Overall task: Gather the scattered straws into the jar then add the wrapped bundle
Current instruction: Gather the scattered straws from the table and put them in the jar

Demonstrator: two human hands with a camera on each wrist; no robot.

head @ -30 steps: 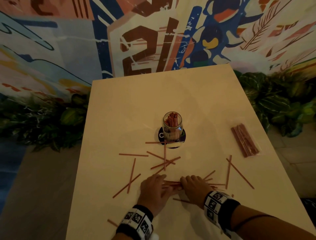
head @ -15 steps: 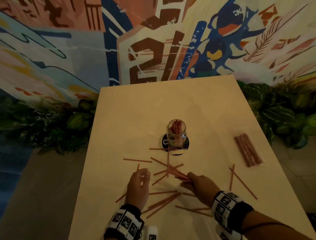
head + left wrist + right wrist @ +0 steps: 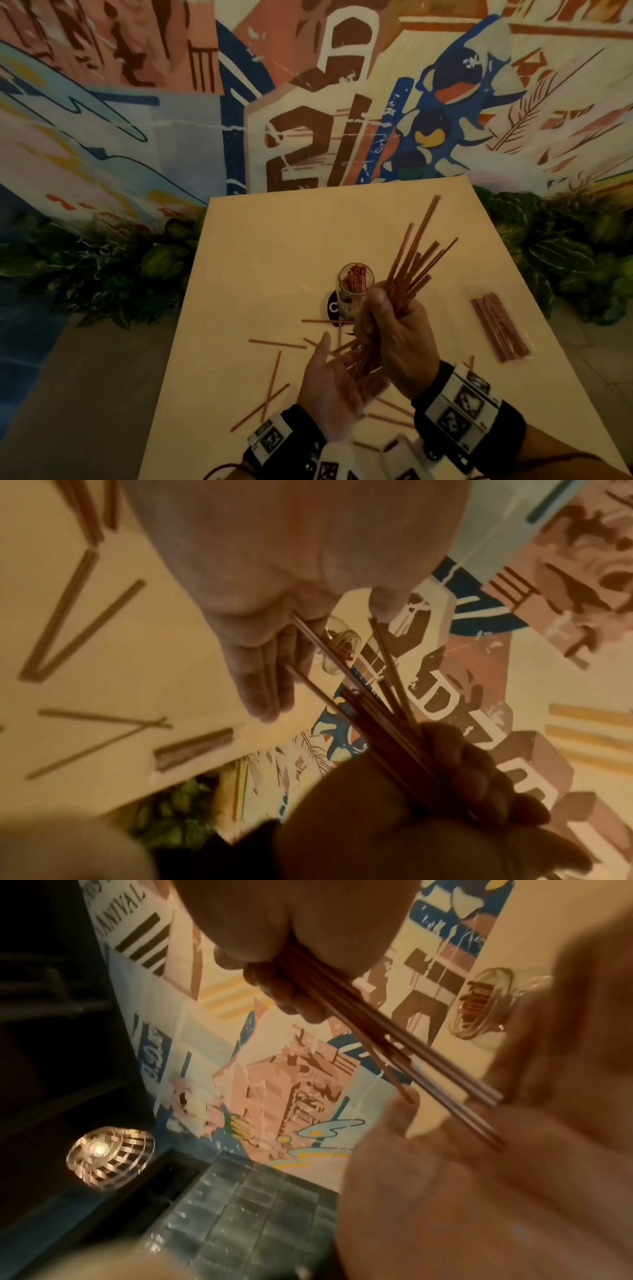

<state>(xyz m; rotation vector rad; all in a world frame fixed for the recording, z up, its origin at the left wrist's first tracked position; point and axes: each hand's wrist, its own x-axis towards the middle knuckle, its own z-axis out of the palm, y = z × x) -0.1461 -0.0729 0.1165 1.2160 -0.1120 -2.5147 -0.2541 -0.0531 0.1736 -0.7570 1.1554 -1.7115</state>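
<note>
Head view: I see my right hand [image 3: 399, 337] raised above the table [image 3: 260, 246], fingers curled round a fanned bunch of red straws [image 3: 416, 263]. My left hand [image 3: 334, 383] lies open, palm up, fingers straight, touching the bunch's lower ends. Behind them the glass jar [image 3: 349, 291] stands upright, already holding some straws. Several loose straws [image 3: 277, 344] lie scattered on the table near my wrists. At the right, the wrapped bundle [image 3: 500, 330] lies flat, untouched. I judge the gathering roughly half done; the bundle comes last.
</note>
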